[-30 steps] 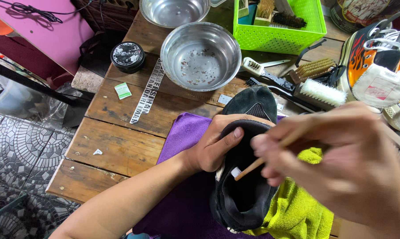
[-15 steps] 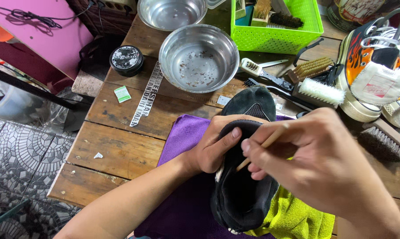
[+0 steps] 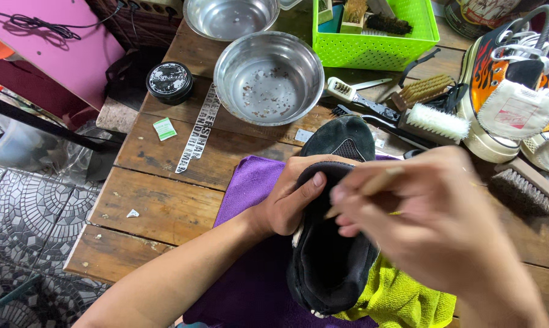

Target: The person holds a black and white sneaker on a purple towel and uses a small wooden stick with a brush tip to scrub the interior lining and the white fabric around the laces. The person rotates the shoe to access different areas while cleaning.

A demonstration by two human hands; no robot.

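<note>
Two hands on black shoe (image 3: pixel 332 267)

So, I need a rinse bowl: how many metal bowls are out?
2: one metal bowl mid-table beyond the black shoe, another bowl behind it at the top edge, partly cut off.

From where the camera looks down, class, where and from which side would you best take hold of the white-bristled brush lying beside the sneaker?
Take the white-bristled brush by its dark handle, coming from above on the left, near the steel bowl. The handle lies flat and slim, pointing toward the bowl, with bare wood around it; the bristle head sits crowded against the sneaker and another brush.
</note>
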